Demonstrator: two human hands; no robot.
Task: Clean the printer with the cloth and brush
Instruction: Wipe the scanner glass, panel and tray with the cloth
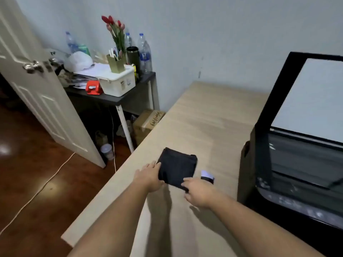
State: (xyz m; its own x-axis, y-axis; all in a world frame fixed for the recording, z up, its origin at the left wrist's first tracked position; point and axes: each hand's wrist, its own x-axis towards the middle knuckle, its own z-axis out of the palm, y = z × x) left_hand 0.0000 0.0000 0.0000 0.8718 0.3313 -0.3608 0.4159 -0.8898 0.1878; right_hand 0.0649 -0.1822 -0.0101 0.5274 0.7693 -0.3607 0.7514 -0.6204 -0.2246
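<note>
A folded dark cloth lies on the light wooden table. My left hand rests on the cloth's left edge with its fingers on the fabric. My right hand pinches the cloth's near right corner. Just right of the cloth sits a small object with a white top and dark base, partly hidden by my right hand; it may be the brush. The black printer stands at the table's right side, its scanner lid raised to show a white underside, with dust on its front edge.
A dark side table at the back left holds a white box, a red hole punch, water bottles, tulips and papers. A white door stands open at left. A cardboard box and a cable lie on the wooden floor.
</note>
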